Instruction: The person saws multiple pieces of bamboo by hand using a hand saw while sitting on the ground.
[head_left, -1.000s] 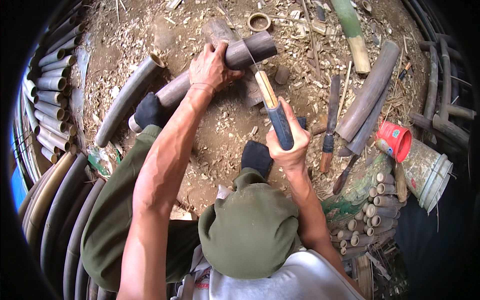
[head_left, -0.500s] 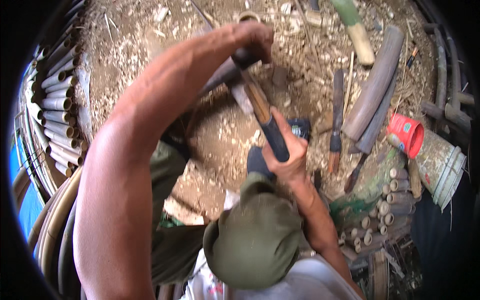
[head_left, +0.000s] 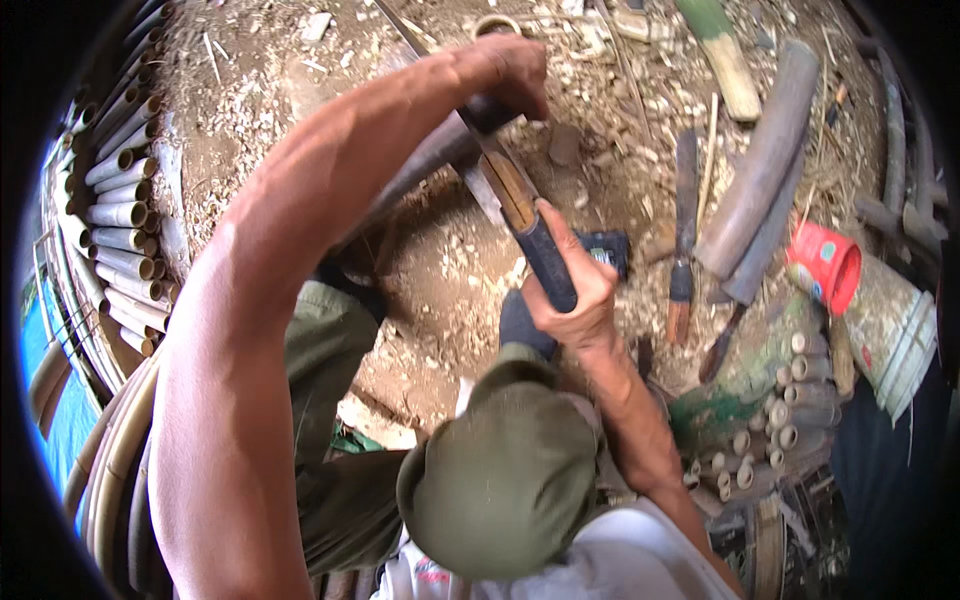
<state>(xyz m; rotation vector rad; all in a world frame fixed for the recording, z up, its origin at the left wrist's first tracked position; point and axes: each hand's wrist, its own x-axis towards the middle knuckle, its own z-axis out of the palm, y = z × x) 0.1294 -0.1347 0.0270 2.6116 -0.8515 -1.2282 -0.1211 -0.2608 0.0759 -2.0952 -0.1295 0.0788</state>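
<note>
My right hand (head_left: 578,305) is closed around the black-wrapped handle of a machete (head_left: 548,265), its thumb stretched along the grip. Above the wrapping, the handle is bare wood, and the narrow blade runs up and left, partly behind my left forearm. That arm reaches across from the lower left. My left hand (head_left: 515,75) is a fist beside the blade, gripping something dark that I cannot make out. A greyish-brown pole (head_left: 425,165) slants down and left from the blade, mostly hidden under my forearm. Below are my bent knees in olive trousers (head_left: 500,470).
Wood chips cover the dirt floor. To the right lie another long knife (head_left: 684,215), thick bamboo pieces (head_left: 760,160), a red container (head_left: 825,265) and a dirty bucket (head_left: 890,335). Cut bamboo tubes (head_left: 785,410) are piled nearby; more bamboo (head_left: 125,215) is stacked along the left.
The ground and the things on the right have shifted slightly in the picture. Both hands keep their grips, and the machete stays at nearly the same place and slant.
</note>
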